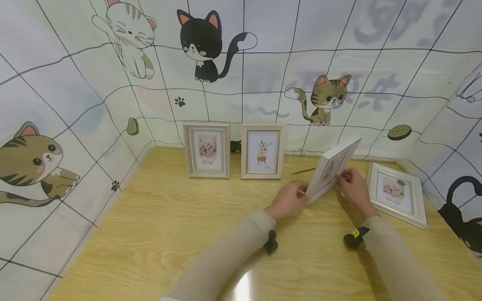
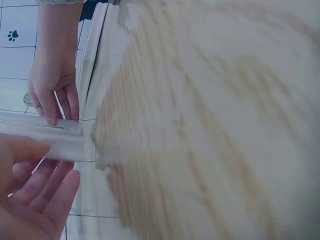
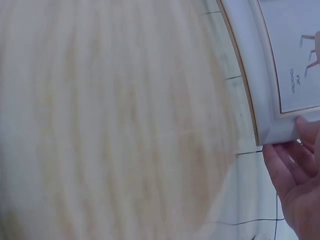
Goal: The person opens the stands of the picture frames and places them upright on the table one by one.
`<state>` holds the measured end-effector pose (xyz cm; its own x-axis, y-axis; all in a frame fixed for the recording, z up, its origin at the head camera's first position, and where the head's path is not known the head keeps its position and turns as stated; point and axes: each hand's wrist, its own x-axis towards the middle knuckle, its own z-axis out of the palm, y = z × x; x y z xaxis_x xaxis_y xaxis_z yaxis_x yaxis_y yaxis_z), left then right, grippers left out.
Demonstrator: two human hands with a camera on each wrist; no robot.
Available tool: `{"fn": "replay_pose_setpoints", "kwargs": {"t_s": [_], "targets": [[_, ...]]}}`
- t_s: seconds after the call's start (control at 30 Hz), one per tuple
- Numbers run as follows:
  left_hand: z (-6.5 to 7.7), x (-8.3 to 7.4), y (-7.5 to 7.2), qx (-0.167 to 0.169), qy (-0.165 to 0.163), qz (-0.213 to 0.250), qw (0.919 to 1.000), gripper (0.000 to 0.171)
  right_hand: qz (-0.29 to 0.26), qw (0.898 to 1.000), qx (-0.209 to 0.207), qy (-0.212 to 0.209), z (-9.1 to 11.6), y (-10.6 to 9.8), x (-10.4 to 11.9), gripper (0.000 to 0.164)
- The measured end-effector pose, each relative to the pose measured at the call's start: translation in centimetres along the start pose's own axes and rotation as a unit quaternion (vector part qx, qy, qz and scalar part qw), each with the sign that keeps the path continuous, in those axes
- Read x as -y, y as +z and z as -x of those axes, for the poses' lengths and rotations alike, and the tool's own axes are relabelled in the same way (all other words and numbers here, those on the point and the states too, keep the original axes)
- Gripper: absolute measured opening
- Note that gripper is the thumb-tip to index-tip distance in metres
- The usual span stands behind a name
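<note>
A white picture frame [image 1: 318,179] with a gold-coloured line stands tilted between both hands, turned so that its picture side faces right in the head view. My left hand [image 1: 288,198] pinches its lower near edge; in the left wrist view the left thumb [image 2: 27,149] lies across the frame's edge [image 2: 65,147], with the fingers underneath. On the other side my right hand [image 1: 354,188] grips the border. The right wrist view shows the right thumb [image 3: 307,131] on the front border [image 3: 280,131] and the fingers curled behind it.
Two upright frames, one with a flower photo [image 1: 207,150] and one with a potted-plant print [image 1: 262,152], stand against the cat-patterned backdrop [image 1: 241,100]. Another white frame [image 1: 395,194] lies at the right. A thin brown strip [image 1: 303,171] shows behind the held frame on the wooden table [image 1: 169,234].
</note>
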<state>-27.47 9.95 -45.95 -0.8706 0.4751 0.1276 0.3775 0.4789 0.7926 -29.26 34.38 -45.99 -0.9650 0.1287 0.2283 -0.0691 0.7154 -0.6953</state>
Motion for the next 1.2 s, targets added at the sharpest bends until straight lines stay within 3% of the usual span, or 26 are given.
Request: {"fn": "replay_pose_setpoints", "kwargs": {"t_s": [0.17, 0.47, 0.67, 0.93, 1.2], "targets": [[0.1, 0.0, -0.2, -0.029, 0.005, 0.043, 0.9986, 0.04, -0.01, 0.999, -0.029, 0.018, -0.4, -0.3, 0.7, 0.036], [0.1, 0.1, -0.1, -0.073, 0.003, -0.008, 0.9973, 0.068, -0.011, 0.995, -0.071, 0.074, -1.2, 0.1, 1.0, 0.033], [-0.1, 0.2, -0.1, -0.057, -0.011, -0.034, 0.9977, 0.074, 0.005, 0.992, -0.078, 0.103, -1.4, 0.7, 1.8, 0.034], [-0.6, 0.6, 0.2, -0.051, -0.041, -0.003, 0.9979, 0.081, 0.001, 0.987, -0.071, 0.145, -2.0, 1.2, 2.1, 0.038], [-1.0, 0.6, 0.3, -0.041, -0.047, 0.002, 0.998, 0.087, 0.016, 0.986, -0.088, 0.14, -2.7, 1.6, 2.1, 0.036]]}}
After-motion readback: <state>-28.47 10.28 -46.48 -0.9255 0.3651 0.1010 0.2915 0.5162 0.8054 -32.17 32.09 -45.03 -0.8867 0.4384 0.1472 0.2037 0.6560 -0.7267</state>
